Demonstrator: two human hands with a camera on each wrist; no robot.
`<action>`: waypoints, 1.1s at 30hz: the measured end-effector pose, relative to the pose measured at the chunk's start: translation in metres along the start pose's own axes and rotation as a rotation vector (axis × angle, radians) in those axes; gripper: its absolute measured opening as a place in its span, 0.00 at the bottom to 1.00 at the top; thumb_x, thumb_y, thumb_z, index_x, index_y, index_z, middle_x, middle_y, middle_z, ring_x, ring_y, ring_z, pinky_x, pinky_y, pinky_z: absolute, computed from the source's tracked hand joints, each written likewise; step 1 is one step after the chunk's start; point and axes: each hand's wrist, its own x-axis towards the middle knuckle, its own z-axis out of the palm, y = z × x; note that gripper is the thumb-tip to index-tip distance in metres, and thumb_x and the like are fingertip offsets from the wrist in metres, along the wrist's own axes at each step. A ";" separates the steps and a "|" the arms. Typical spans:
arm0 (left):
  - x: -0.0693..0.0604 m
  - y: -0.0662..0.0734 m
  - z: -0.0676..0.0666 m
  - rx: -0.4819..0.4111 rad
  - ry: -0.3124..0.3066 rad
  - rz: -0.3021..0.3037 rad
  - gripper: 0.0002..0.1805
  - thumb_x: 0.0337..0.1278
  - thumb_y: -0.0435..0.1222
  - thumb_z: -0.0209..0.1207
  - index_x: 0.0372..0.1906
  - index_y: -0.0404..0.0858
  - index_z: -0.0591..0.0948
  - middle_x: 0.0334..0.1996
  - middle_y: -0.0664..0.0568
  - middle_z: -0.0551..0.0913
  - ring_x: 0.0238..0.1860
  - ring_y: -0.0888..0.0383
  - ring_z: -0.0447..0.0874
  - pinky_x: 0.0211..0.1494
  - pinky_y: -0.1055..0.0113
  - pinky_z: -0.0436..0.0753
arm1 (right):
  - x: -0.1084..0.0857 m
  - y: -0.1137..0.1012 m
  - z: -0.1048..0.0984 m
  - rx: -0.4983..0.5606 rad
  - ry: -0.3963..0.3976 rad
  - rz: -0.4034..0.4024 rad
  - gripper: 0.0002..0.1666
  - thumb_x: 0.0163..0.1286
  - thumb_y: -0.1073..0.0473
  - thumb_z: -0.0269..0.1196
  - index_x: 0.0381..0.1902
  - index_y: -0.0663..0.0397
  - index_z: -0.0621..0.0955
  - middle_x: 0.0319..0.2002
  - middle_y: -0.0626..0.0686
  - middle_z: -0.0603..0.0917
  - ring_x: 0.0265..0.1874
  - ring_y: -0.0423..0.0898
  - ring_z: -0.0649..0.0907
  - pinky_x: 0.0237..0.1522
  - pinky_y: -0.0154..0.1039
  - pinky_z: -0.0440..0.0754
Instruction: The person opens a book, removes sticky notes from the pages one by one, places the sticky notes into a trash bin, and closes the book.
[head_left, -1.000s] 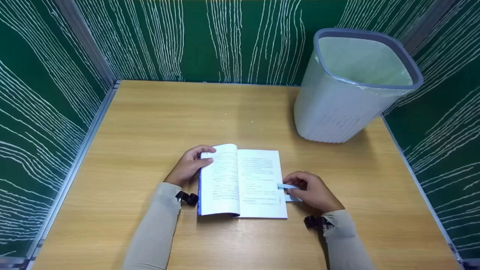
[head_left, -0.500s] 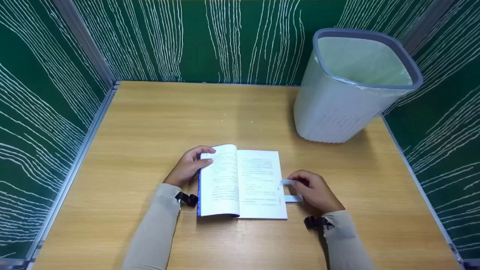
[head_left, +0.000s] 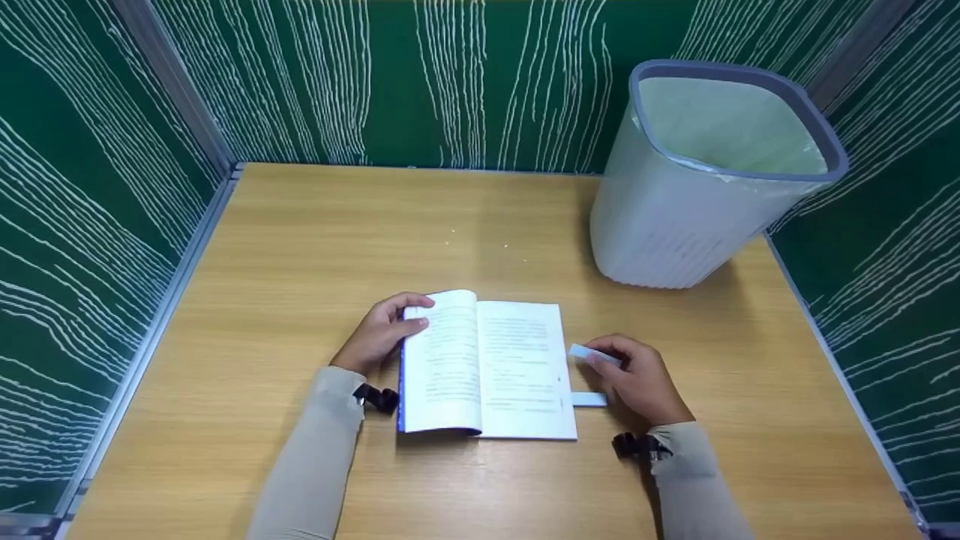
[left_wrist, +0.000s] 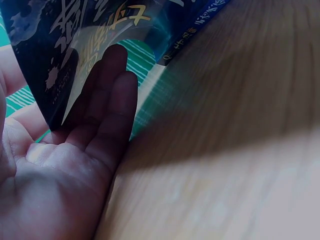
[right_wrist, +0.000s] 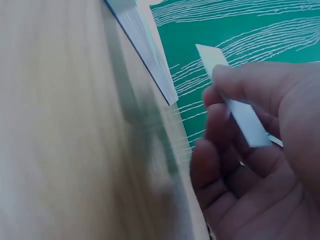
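Note:
An open book (head_left: 521, 367) with printed pages lies on the table. My left hand (head_left: 382, 330) grips its raised left side, the thumb on the page and the other fingers behind the cover. In the left wrist view, the dark blue cover (left_wrist: 37, 65) with gold and white lettering rests against the fingers. To the right of the book, my right hand (head_left: 637, 379) pinches a pale blue paper strip (head_left: 592, 353) between thumb and fingers, apart from the page. A second pale blue strip (head_left: 589, 400) sticks out from the book's lower right edge.
A grey-rimmed waste bin (head_left: 675, 217) with a pale green liner stands at the table's back right. Green walls with wavy white lines enclose the wooden table (head_left: 337, 232) at the back and sides. Tiny white specks dot the table beyond the book.
The strip in my right hand has come away from the right page, moving slightly up and to the right. My left hand and the book hold nearly still.

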 end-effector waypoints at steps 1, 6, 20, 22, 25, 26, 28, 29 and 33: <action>0.000 0.000 0.000 0.003 0.003 0.000 0.19 0.66 0.33 0.66 0.60 0.35 0.80 0.58 0.43 0.80 0.48 0.52 0.85 0.46 0.66 0.86 | 0.000 -0.002 -0.001 -0.007 0.007 0.002 0.11 0.71 0.48 0.70 0.48 0.40 0.87 0.47 0.46 0.88 0.45 0.47 0.83 0.46 0.32 0.82; 0.000 0.000 0.001 0.018 0.009 0.000 0.19 0.66 0.34 0.66 0.59 0.37 0.81 0.58 0.45 0.80 0.51 0.51 0.83 0.48 0.67 0.85 | -0.004 -0.017 -0.004 0.044 0.054 0.016 0.10 0.68 0.50 0.73 0.44 0.43 0.87 0.44 0.48 0.87 0.43 0.49 0.82 0.44 0.33 0.82; -0.001 0.000 -0.001 0.029 0.027 -0.024 0.18 0.66 0.34 0.66 0.59 0.39 0.82 0.58 0.45 0.80 0.51 0.51 0.84 0.46 0.67 0.85 | -0.010 -0.043 -0.024 0.013 0.190 -0.188 0.09 0.65 0.54 0.75 0.33 0.47 0.84 0.32 0.49 0.84 0.31 0.44 0.79 0.34 0.33 0.79; -0.002 0.001 -0.001 0.018 0.027 -0.027 0.18 0.66 0.34 0.65 0.59 0.38 0.81 0.58 0.45 0.80 0.50 0.52 0.84 0.45 0.67 0.86 | -0.008 -0.045 -0.027 0.015 0.199 -0.243 0.09 0.64 0.59 0.75 0.32 0.50 0.83 0.29 0.50 0.83 0.29 0.42 0.78 0.31 0.31 0.77; -0.002 0.001 0.000 -0.001 0.023 -0.023 0.18 0.66 0.32 0.65 0.60 0.36 0.81 0.57 0.44 0.80 0.48 0.52 0.85 0.44 0.67 0.86 | -0.005 -0.051 -0.032 0.008 0.219 -0.309 0.09 0.62 0.65 0.75 0.30 0.54 0.83 0.27 0.52 0.82 0.26 0.41 0.77 0.28 0.29 0.76; -0.001 0.001 0.000 -0.003 0.021 -0.020 0.18 0.67 0.32 0.65 0.60 0.36 0.80 0.57 0.44 0.80 0.47 0.52 0.85 0.44 0.67 0.86 | -0.004 -0.054 -0.035 0.004 0.224 -0.324 0.08 0.62 0.67 0.75 0.30 0.54 0.83 0.26 0.52 0.82 0.25 0.40 0.77 0.27 0.28 0.76; -0.001 0.001 0.001 -0.002 0.020 -0.016 0.18 0.67 0.32 0.65 0.60 0.36 0.81 0.57 0.44 0.80 0.47 0.52 0.85 0.44 0.67 0.86 | -0.003 -0.059 -0.040 -0.023 0.235 -0.340 0.08 0.62 0.67 0.75 0.31 0.54 0.84 0.26 0.51 0.83 0.24 0.39 0.78 0.27 0.27 0.77; 0.000 0.000 0.001 0.000 0.021 -0.014 0.19 0.66 0.32 0.65 0.60 0.36 0.81 0.57 0.44 0.80 0.47 0.52 0.85 0.44 0.68 0.85 | -0.002 -0.062 -0.042 -0.036 0.238 -0.344 0.07 0.63 0.66 0.75 0.31 0.53 0.84 0.27 0.51 0.84 0.24 0.39 0.78 0.27 0.26 0.77; 0.000 0.000 0.001 0.010 0.027 -0.011 0.18 0.66 0.32 0.65 0.59 0.36 0.81 0.56 0.45 0.80 0.48 0.52 0.83 0.45 0.68 0.85 | -0.001 -0.072 -0.052 -0.075 0.243 -0.378 0.06 0.63 0.65 0.75 0.34 0.51 0.86 0.31 0.48 0.86 0.27 0.39 0.80 0.30 0.25 0.80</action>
